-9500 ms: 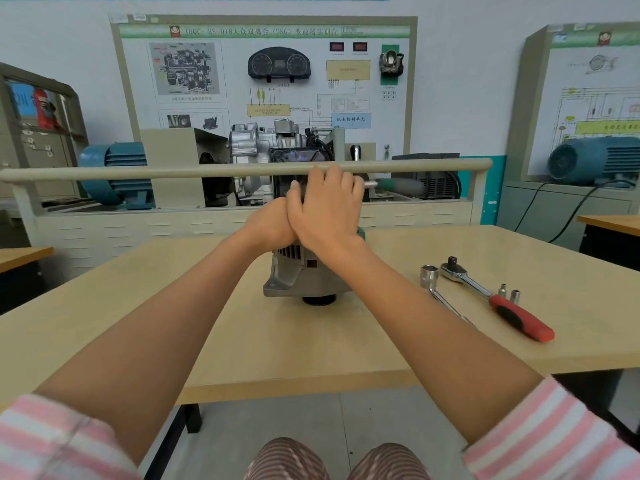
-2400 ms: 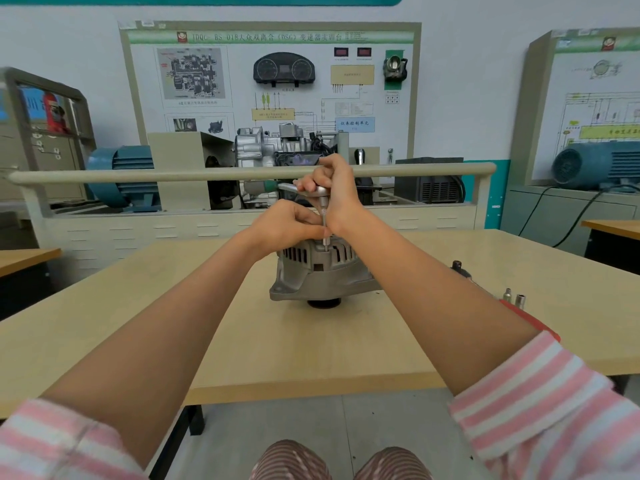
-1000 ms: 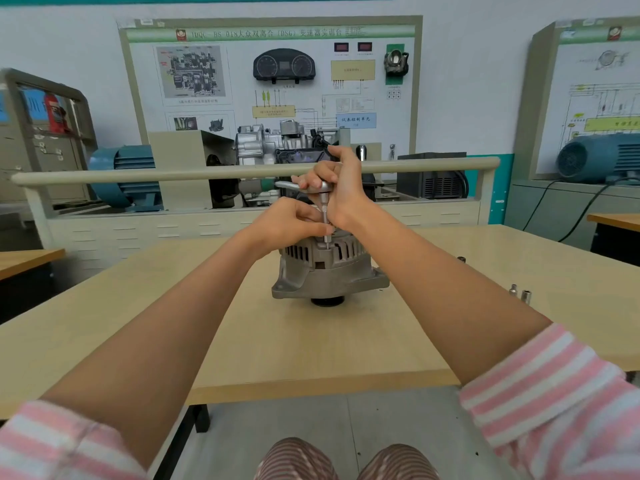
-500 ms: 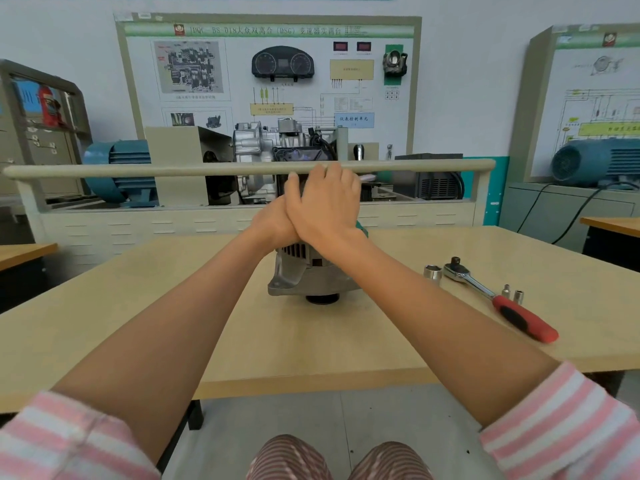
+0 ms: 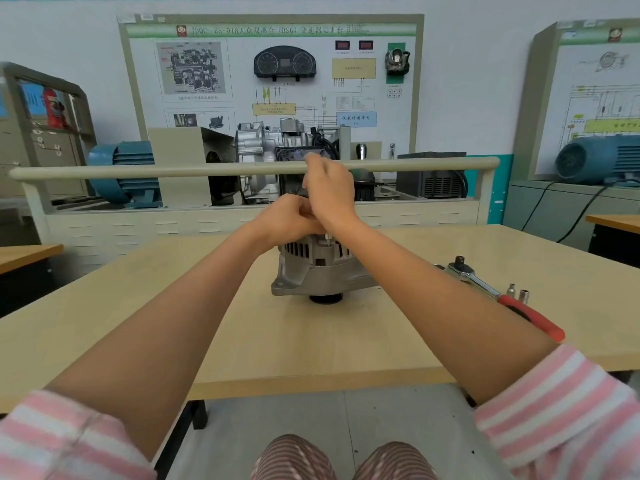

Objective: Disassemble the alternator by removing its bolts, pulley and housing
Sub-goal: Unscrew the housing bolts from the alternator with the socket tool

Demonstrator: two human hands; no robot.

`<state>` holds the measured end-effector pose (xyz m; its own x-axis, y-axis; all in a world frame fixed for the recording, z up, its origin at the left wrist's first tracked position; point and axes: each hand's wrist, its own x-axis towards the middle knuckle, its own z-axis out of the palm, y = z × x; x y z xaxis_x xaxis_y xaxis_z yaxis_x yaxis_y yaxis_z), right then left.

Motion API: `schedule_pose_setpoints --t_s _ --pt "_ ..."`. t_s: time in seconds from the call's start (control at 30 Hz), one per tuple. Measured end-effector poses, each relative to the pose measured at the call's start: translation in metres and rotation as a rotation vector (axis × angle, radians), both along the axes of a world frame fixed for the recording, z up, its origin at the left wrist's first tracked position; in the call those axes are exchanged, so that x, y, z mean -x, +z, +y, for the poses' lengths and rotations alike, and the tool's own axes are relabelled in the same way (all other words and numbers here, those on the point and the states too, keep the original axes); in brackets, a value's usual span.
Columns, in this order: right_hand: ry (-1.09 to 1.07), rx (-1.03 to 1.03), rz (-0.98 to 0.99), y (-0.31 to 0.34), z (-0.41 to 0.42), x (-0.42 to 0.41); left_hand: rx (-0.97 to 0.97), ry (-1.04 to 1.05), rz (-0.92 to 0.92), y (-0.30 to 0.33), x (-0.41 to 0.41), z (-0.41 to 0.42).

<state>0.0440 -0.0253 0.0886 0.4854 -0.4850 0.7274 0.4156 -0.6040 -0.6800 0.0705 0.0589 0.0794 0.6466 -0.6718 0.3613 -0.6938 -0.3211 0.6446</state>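
The grey alternator (image 5: 322, 268) stands on the wooden table (image 5: 242, 341), pulley side down. My left hand (image 5: 287, 220) rests on its top with the fingers curled around the lower shaft of a T-handle wrench (image 5: 327, 238). Only a short silver piece of that shaft shows, standing upright on the housing. My right hand (image 5: 329, 192) is raised just above the left hand, its fingers curled round the wrench's top, which stays hidden inside the hand.
A ratchet with a red handle (image 5: 533, 320) lies on the table to the right, partly behind my right forearm. Two small sockets (image 5: 517, 293) stand beside it. A beige rail (image 5: 138, 171) and a training bench with machinery stand behind the table.
Half a second ago both hands lay flat over the alternator's top. Now the right hand is lifted and curled on the wrench, and the left fingers are curled at its shaft.
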Motion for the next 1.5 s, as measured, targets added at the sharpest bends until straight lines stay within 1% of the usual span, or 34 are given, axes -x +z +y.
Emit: schedule_pose_setpoints --t_s 0.07,0.2,0.23,0.3,0.4,0.5,0.7,0.77,0.8,0.83,0.9,0.93,0.97,1.03,1.2,1.4,1.5 --pt "0.188 -0.211 -0.009 0.007 -0.005 -0.001 0.002 -0.034 0.042 0.000 0.000 0.000" --pt "0.652 -0.604 -0.028 0.017 -0.014 -0.004 0.007 -0.069 0.079 0.002 -0.001 0.003" --pt "0.715 -0.651 -0.019 0.017 -0.016 -0.005 0.006 -0.068 0.077 0.002 -0.002 0.004" --pt "0.717 -0.645 -0.001 0.017 -0.017 -0.005 0.010 -0.062 0.080 0.002 -0.003 0.003" --pt "0.561 -0.544 -0.033 0.013 -0.014 -0.003 0.029 -0.043 0.065 0.002 0.000 0.001" --pt "0.384 -0.394 -0.061 0.006 -0.011 -0.006 0.031 -0.039 0.055 0.001 0.001 0.000" --pt "0.211 -0.181 -0.006 -0.001 -0.011 -0.001 0.022 -0.033 0.045 0.001 0.002 0.000" --pt "0.130 -0.046 0.009 -0.003 -0.008 0.003 0.014 -0.017 0.033 0.000 0.002 0.000" --pt "0.075 0.054 0.023 -0.004 -0.005 0.004 0.014 -0.009 0.021 0.000 0.002 0.001" --pt "-0.029 0.181 0.057 -0.007 -0.002 0.004 0.016 -0.006 -0.008 0.000 0.002 0.001" --pt "-0.338 0.429 0.145 -0.012 0.003 0.001 0.029 -0.029 -0.083 0.001 0.003 0.002" --pt "-0.464 0.494 0.170 -0.015 0.005 0.001 0.030 -0.037 -0.101 0.001 0.003 0.003" --pt "-0.545 0.513 0.190 -0.016 0.007 0.002 0.028 -0.034 -0.104 0.001 0.003 0.003" --pt "-0.620 0.508 0.198 -0.017 0.009 0.005 0.023 -0.011 -0.089 0.001 0.002 0.003" --pt "-0.700 0.577 0.304 -0.011 0.010 0.010 -0.019 0.009 -0.086 0.001 0.004 0.003" --pt "-0.789 0.626 0.505 -0.002 0.009 0.012 -0.057 0.041 -0.105 0.001 0.003 0.003" --pt "-0.793 0.652 0.487 -0.002 0.009 0.013 -0.060 0.037 -0.115 0.001 0.005 0.003"
